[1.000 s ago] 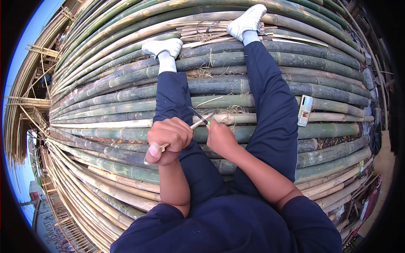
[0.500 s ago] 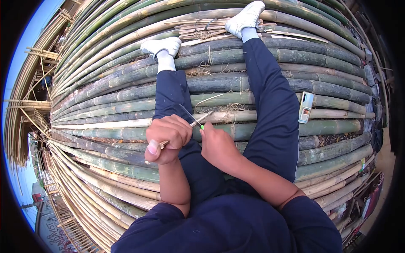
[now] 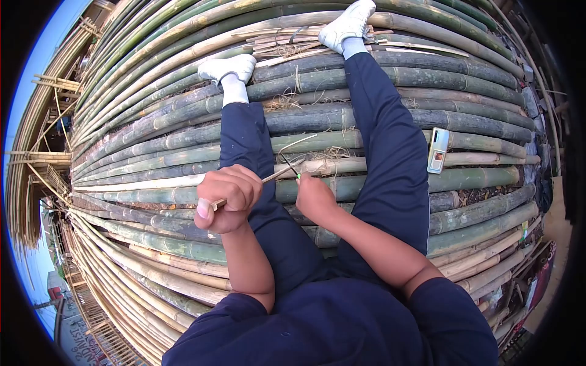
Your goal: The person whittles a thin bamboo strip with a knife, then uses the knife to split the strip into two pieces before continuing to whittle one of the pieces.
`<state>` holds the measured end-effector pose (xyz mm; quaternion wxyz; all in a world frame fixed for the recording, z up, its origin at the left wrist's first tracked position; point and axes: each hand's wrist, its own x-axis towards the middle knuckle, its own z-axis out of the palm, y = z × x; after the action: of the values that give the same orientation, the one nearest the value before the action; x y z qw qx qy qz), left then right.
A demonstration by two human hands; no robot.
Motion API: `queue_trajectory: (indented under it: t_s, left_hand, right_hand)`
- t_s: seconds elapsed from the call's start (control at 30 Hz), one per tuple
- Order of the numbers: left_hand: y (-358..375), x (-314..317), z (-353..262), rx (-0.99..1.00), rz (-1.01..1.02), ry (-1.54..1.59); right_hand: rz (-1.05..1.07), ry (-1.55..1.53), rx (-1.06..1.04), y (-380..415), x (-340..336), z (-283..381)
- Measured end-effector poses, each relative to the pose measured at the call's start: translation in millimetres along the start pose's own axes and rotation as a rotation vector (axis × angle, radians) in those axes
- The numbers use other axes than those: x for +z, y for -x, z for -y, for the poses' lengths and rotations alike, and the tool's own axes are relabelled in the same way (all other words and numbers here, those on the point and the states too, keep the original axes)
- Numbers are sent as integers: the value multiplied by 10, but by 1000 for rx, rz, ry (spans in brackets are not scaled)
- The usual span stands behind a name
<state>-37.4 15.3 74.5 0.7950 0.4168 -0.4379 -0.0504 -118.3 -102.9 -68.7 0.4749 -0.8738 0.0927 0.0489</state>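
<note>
Hidden inside the clenched left hand (image 3: 226, 198): most of the thin bamboo sliver (image 3: 276, 174). Swallowed by the right hand (image 3: 313, 196): the green-handled knife (image 3: 292, 168), blade too small to judge. Unreadable: screen of the phone (image 3: 437, 150).

The location was an outdoor bamboo yard: stacked bamboo poles (image 3: 378, 116) covered the ground, bamboo frameworks (image 3: 43, 158) stood at left under open sky.
</note>
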Motion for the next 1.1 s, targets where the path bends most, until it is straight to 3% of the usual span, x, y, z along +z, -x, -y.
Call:
queue_trajectory:
  t_s: [0.1,0.17,0.2,0.3,0.4,0.57,0.7,0.77,0.87,0.97,1.03,1.1]
  left_hand:
    - [0,-83,-47,2,-63,-11]
    - [34,-116,-66,4,-83,-9]
    - [42,-129,-77,3,-89,0]
    - [28,-134,-76,12,-70,18]
    - [22,-132,-64,26,-103,-20]
    - [29,-139,-78,14,-100,-1]
    - [25,-129,-63,32,-89,-14]
    - [12,-141,-71,31,-99,-10]
    - [39,-149,-81,21,-109,-3]
    - [34,-125,-70,19,-111,-11]
    - [9,-117,-48,23,-115,-22]
    - [32,-96,-59,19,-120,-34]
  right_hand:
    - [-12,-6,-108,14,-77,296]
    - [-15,-30,-28,26,100,259]
    - [26,33,90,-51,202,64]
    - [66,110,130,-180,385,-423]
    - [8,10,-11,-93,-30,213]
    - [-7,10,41,-225,313,-270]
    - [2,47,32,-186,132,36]
    - [-33,-86,-9,-40,154,218]
    - [-51,-21,70,-194,525,-371]
    - [-24,57,137,-226,403,-313]
    - [-46,-43,55,-143,170,120]
    - [-12,-58,53,-134,308,64]
